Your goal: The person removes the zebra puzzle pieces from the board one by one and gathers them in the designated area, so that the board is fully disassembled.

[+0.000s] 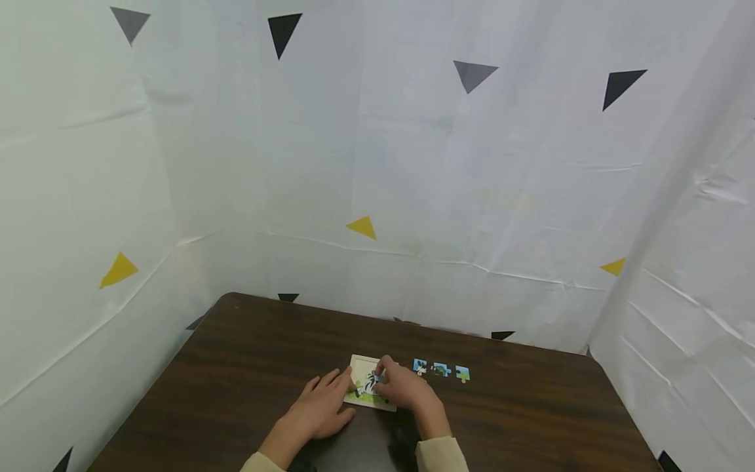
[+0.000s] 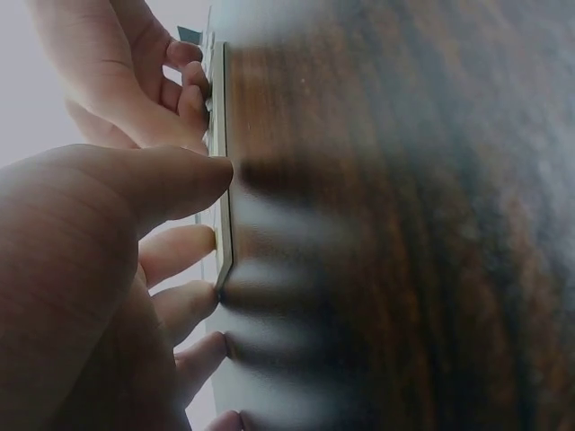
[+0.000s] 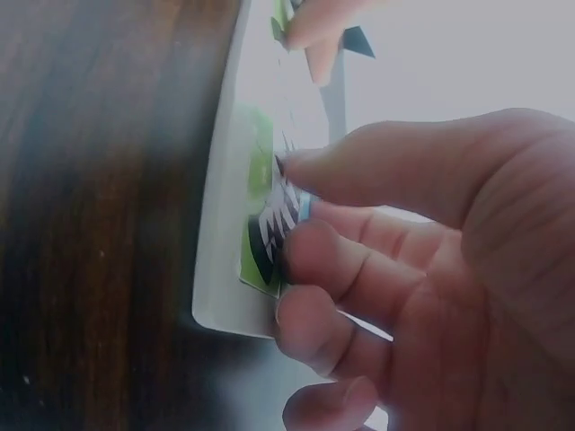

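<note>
Pale wooden puzzle tray [image 1: 361, 367] sits on the dark table [image 1: 283, 354], left hand [image 1: 321, 408] spread against its left side, and look, the right hand [image 1: 407, 387] pinches, it seems, a blue piece [image 1: 379, 379] over the zebra picture [image 1: 368, 385]! 3 loose pieces [image 1: 441, 370] lie just right of the tray. Brace firmly, line it up squarely, then press flat.

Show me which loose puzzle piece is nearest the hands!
The leftmost piece in the row of three; the middle piece and rightmost piece lie farther away to the right.
</note>
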Demonstrator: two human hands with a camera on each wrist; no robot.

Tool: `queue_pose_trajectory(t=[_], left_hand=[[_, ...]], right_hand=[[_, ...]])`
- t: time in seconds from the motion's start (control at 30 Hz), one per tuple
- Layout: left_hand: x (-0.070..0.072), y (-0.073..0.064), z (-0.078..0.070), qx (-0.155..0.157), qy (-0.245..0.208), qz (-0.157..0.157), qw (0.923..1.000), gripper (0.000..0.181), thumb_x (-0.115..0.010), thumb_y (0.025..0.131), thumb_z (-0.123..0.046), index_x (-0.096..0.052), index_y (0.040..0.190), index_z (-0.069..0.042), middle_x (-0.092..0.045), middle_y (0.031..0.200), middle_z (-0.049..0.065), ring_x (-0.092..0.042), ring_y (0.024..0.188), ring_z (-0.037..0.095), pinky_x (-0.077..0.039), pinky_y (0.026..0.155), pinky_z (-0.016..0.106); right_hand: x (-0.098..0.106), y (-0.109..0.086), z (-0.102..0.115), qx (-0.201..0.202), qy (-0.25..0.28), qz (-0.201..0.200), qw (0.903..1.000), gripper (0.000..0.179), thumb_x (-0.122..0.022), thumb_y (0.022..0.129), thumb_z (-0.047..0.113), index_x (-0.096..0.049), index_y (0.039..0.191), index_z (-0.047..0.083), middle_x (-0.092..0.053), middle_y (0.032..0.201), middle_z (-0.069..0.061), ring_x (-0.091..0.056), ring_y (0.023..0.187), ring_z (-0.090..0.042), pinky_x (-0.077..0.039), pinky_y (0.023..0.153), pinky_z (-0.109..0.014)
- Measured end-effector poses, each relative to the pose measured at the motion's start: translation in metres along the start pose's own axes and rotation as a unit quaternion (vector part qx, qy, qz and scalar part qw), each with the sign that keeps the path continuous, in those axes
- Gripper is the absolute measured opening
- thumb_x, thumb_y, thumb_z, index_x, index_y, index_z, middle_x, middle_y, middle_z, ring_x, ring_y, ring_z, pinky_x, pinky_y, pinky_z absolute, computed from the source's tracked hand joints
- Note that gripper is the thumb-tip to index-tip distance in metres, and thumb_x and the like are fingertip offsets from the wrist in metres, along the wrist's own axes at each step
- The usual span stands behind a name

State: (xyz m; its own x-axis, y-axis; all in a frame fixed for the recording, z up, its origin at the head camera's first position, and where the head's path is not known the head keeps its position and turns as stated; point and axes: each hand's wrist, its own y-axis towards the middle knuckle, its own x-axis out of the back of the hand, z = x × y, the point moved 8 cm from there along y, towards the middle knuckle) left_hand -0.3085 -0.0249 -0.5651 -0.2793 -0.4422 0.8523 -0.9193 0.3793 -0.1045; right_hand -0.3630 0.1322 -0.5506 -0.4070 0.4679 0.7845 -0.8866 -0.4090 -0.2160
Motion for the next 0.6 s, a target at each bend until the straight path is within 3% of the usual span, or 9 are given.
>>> queue_pose_trajectory(t=[0.23,0.6], left_hand=[[0.0007,-0.0009,-0.0018,0.000,-0.001,0.000,1.0000,0.043,-0.070,0.105,-0.039,-0.056,0.142,-0.023,-0.037,0.175,0.010,-0.034,0.161,0.039,-0.025,0.127,0.073],[0.0006,0.0003,-0.0008,0.002,0.003,0.009,1.0000,0.052,-0.070,0.105,-0.041,-0.052,0.150,-0.022,-0.037,0.175,0.010,-0.033,0.162,0.038,-0.025,0.128,0.072]], right_hand=[[-0.0033,-0.0021,0.0003,-0.024,-0.003,0.014,0.9996,0.030,-0.069,0.103,0.026,-0.056,0.125,0.011,-0.060,0.082,-0.004,-0.051,0.067,-0.020,-0.040,0.063,-0.039],[-0.0029,-0.0057,0.0046,-0.011,0.013,0.032,0.9993,0.034,-0.067,0.107,0.028,-0.054,0.132,0.009,-0.068,0.092,-0.008,-0.057,0.074,-0.023,-0.043,0.068,-0.044]])
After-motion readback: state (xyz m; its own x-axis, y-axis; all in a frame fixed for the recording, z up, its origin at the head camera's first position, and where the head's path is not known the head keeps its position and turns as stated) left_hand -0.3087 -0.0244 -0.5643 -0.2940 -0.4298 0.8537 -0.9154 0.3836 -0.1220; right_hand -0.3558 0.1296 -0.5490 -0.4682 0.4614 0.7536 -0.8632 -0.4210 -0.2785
